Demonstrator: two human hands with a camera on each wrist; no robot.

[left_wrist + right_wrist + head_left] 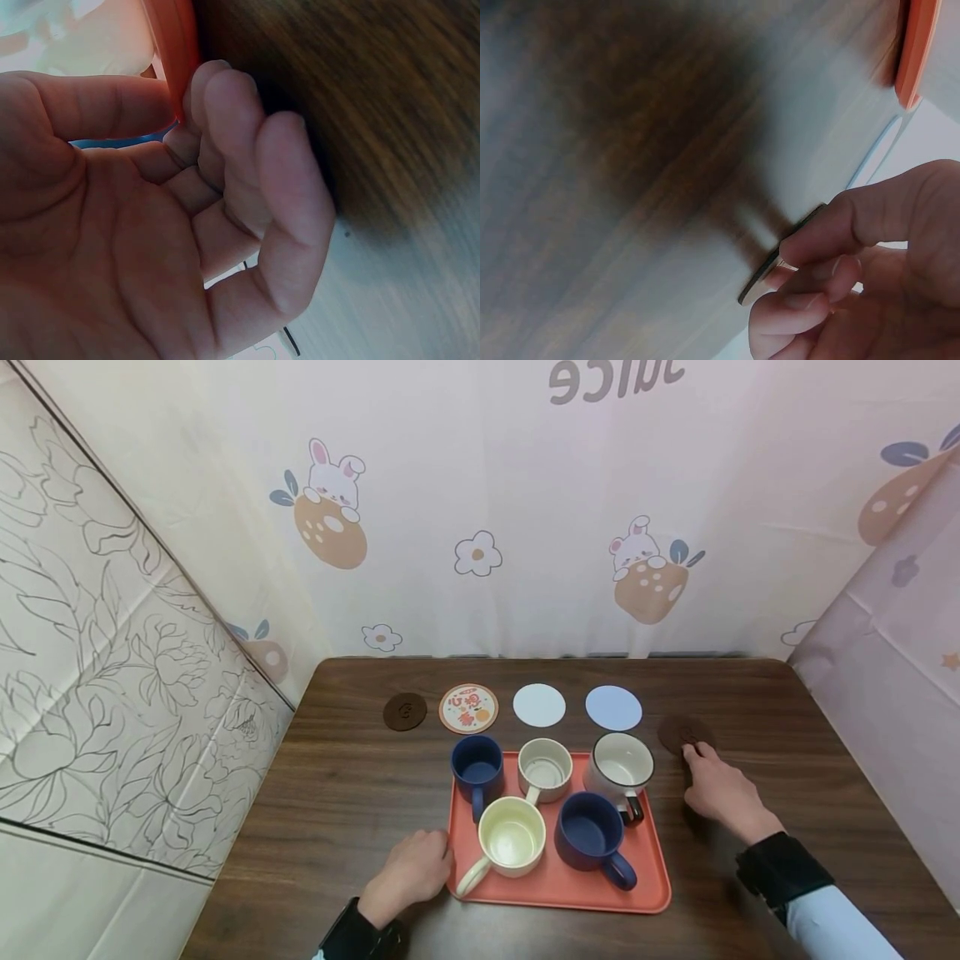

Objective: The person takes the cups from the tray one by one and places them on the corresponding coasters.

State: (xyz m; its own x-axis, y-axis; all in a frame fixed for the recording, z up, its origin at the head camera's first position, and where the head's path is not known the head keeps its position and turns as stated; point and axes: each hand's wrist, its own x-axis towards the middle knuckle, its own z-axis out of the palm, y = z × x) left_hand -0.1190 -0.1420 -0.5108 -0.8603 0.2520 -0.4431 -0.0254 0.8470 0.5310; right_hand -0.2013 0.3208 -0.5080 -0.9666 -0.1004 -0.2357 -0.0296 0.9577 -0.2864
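Observation:
My right hand [723, 793] reaches to the dark brown round coaster [677, 731] at the far right of the row. In the right wrist view its thumb and fingers pinch the edge of that coaster [756, 286], which shows nearly edge-on. At the tray's left front corner, my left hand [418, 862] holds the rim of the red tray [543, 893] between thumb and index finger, the other fingers curled. Upon the tray stand two navy mugs [588, 835] [477, 764], a pale green mug [512, 837], a cream mug [545, 770] and a white mug with a black handle [621, 764].
Behind the tray lie a dark brown coaster [405, 712], a patterned coaster [468, 708], a white coaster [538, 705] and a pale blue coaster [613, 707]. The wooden table [330, 802] ends at a printed curtain [480, 610]; more cloth hangs at both sides.

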